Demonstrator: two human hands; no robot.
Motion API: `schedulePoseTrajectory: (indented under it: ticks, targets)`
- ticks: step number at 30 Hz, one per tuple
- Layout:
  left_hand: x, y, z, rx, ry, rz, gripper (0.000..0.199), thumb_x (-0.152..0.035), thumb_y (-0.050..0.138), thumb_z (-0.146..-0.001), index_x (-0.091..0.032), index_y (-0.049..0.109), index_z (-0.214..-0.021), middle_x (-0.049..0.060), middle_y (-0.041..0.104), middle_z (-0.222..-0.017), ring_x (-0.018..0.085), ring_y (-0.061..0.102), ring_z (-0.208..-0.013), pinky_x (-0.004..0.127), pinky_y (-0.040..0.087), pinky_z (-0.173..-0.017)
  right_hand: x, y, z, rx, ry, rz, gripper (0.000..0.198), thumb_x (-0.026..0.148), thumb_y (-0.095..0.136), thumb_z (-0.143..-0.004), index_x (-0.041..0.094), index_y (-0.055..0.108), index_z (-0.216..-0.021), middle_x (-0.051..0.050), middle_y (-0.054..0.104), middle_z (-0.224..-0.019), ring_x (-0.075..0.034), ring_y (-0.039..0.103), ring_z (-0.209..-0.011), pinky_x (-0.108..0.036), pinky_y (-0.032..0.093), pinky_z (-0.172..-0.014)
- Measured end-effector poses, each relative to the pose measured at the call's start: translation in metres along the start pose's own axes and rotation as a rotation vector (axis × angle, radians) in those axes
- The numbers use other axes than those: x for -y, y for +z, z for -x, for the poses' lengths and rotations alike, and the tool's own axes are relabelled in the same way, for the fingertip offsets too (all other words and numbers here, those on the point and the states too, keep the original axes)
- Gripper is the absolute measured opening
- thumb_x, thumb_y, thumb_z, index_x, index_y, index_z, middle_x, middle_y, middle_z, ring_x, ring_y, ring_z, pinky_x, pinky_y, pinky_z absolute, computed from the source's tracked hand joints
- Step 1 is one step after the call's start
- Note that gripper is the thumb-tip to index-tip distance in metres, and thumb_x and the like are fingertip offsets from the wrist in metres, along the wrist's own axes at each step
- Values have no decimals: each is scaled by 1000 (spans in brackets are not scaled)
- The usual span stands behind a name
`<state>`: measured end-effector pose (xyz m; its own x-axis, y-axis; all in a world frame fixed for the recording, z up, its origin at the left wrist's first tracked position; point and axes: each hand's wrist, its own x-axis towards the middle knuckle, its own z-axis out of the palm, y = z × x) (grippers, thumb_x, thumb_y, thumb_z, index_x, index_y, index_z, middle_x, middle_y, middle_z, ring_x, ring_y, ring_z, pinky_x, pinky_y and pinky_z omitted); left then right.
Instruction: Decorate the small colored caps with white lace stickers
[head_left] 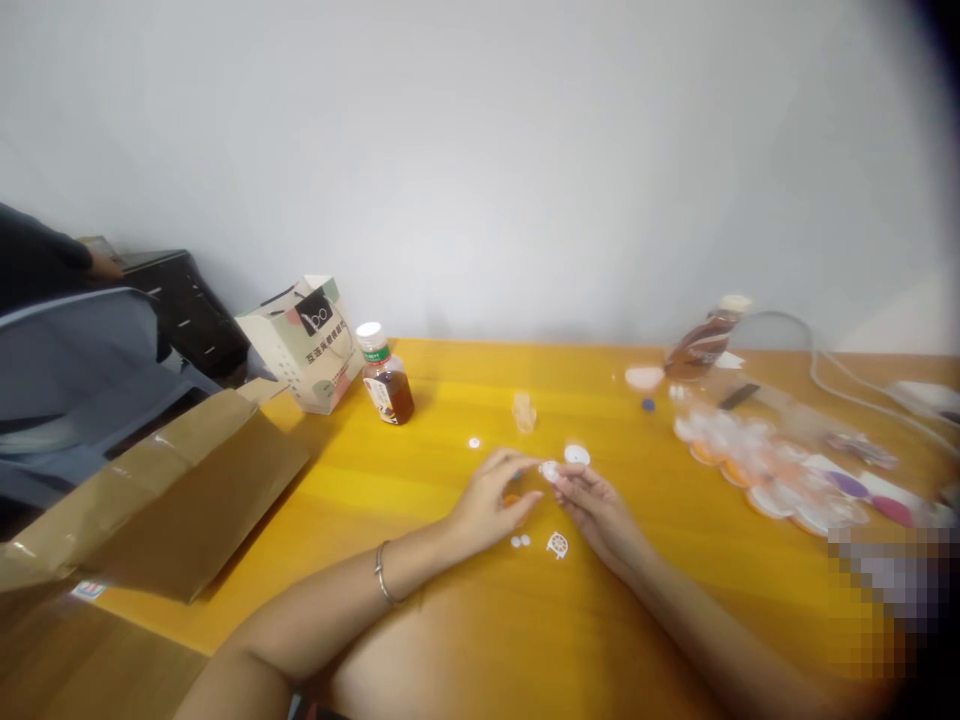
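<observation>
Lower centre, my right hand (pixel 602 513) pinches a small roundish white plastic-looking piece (pixel 550 471), probably light, stiff, best edge-held; my left hand (pixel 484 506) gapes.

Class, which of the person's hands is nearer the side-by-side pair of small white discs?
Left. The left hand is just beyond the discs; the right hand is farther off, to their right.

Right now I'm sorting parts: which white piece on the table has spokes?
The wheel-like white piece, just right of the two small discs; they, the lone small disc and the larger disc show no spokes.
</observation>
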<state>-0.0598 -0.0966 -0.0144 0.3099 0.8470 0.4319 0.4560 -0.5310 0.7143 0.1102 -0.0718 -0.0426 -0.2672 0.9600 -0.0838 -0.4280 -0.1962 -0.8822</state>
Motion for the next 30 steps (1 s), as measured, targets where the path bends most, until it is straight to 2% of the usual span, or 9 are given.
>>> schedulePoseTrajectory:
  ticks: [3,6,9,12,17,23,27,30]
  targets:
    - [-9,6,10,163,166,-253,22,-24,42,-84,-17,56,-99,5,53,-85,15,50,-82,27,40,-78,1,-4,-4,-101,-105,-6,31,27,74,-58,28,61,-86,5,59,-70,-9,53,-61,-23,45,-67]
    - [-17,14,20,321,306,-503,24,-28,39,-85,-15,54,-98,7,52,-83,17,48,-78,30,40,-74,0,-3,-4,-137,-122,-4,36,28,74,-58,28,61,-93,3,62,-78,-11,56,-68,-25,46,-73]
    - [-18,20,27,382,386,-661,26,-26,37,-85,-12,51,-102,8,51,-83,18,46,-77,31,40,-72,-5,0,-1,-129,-80,-25,28,26,74,-59,25,64,-85,1,64,-89,-13,58,-77,-25,45,-78]
    - [-15,23,29,408,451,-741,22,-17,36,-85,-11,50,-100,7,50,-80,17,46,-77,30,39,-71,-8,2,1,-103,-31,-17,24,23,73,-61,24,64,-84,1,65,-89,-13,60,-79,-25,46,-78]
    - [-12,23,30,427,526,-822,17,-14,36,-85,-13,52,-92,5,50,-79,17,46,-76,32,38,-70,-7,4,1,-82,-38,-2,21,23,73,-62,22,63,-80,0,67,-85,-14,60,-80,-24,46,-74]
    - [-11,22,29,417,568,-824,16,-13,37,-86,-14,53,-86,3,51,-77,15,45,-74,32,36,-69,-7,4,-1,-130,-56,61,22,26,74,-59,22,64,-78,0,67,-78,-13,58,-70,-24,44,-64]
    - [-15,18,27,399,584,-766,20,-13,35,-86,-14,54,-92,3,52,-77,15,46,-73,30,37,-66,-7,3,-1,-122,-57,65,23,26,73,-60,23,64,-80,2,66,-75,-10,55,-61,-22,43,-61]
    - [-15,14,24,362,546,-639,26,-11,32,-86,-14,51,-104,4,54,-81,14,46,-76,27,39,-67,-7,3,0,-106,-32,57,26,27,73,-60,22,64,-84,0,66,-79,-10,56,-61,-24,44,-63]
